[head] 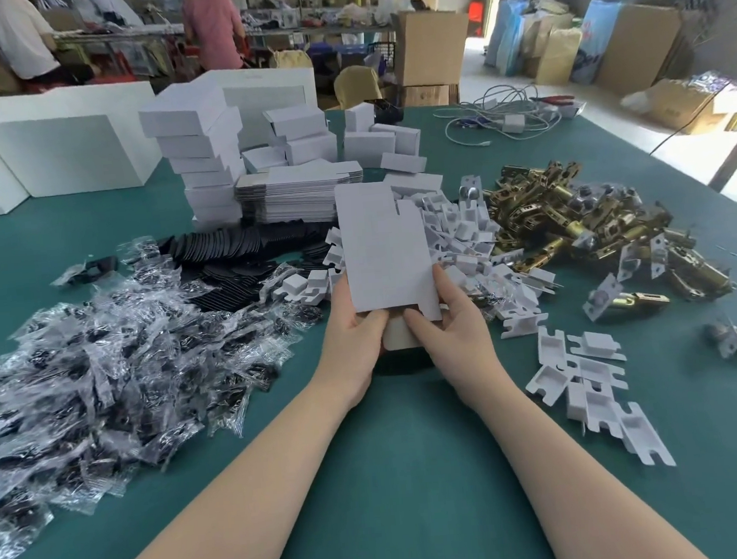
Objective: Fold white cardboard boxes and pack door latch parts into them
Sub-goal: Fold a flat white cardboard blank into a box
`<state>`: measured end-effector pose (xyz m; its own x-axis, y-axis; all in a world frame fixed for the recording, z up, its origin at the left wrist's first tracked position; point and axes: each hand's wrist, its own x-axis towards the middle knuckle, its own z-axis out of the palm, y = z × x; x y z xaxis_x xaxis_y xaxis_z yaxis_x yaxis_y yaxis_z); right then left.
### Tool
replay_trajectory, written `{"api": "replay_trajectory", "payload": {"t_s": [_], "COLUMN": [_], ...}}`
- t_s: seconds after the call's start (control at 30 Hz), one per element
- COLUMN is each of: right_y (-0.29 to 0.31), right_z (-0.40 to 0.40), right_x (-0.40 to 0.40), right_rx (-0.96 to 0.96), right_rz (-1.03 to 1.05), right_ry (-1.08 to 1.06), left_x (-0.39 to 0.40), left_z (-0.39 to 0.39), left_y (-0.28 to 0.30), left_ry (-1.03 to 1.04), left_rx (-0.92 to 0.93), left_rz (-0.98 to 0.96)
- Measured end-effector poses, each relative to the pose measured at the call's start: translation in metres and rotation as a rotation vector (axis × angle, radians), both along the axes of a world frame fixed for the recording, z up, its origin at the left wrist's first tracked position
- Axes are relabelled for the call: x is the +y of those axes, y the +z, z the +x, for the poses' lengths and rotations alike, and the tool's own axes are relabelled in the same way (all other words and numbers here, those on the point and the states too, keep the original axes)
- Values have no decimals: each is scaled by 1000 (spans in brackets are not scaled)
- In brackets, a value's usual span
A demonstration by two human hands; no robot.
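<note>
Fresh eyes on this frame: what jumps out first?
Both hands, left and right, hold a flat white cardboard box upright at centre over the green table. A shiny heap of brass latches lies to the right, and crinkly clear bags of dark parts spread across the left.

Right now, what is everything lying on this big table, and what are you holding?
Flat box blank: one, white, held upright at centre.
Folded boxes: many, white, stacked at the back.
Flat blanks stack: one pile, white, beside the folded boxes.
Plastic bags: a heap, clear with dark parts, left.
Black pieces: a pile, behind the bags.
White inserts: many, scattered centre and right.
Door latch parts: a heap, brass, right.
Cables: several, white, far right.
Table: one, green.
Left hand: grips the blank's lower edge.
Right hand: grips it too.
</note>
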<state>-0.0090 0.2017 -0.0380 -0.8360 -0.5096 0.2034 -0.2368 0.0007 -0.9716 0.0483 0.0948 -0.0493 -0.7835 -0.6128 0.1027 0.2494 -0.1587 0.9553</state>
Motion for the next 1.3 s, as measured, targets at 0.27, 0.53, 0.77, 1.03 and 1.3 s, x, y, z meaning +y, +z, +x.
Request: {"api": "replay_trajectory", "payload": {"t_s": [0.27,0.53,0.77,1.03,1.3], "right_y": [-1,-4,-1,3,-3], "right_z": [6,3,3,7,1], "right_x": [-4,1,4,4,6], "right_rx": [181,367,158,2,91], "right_rz": [74,410,198,-69,-9], "right_ry": [-125,-277,-329,-348,-169], "left_x": [2,2,8,7,-2], "left_z": [0,3,7,10,8], "left_y": [-1,4,6,8,9], "left_ry": [189,108,23,-72,43], "left_rx": [-84,-142,-359,-358,-200], "left_rz": [-313,-550,-651,-801,-288]}}
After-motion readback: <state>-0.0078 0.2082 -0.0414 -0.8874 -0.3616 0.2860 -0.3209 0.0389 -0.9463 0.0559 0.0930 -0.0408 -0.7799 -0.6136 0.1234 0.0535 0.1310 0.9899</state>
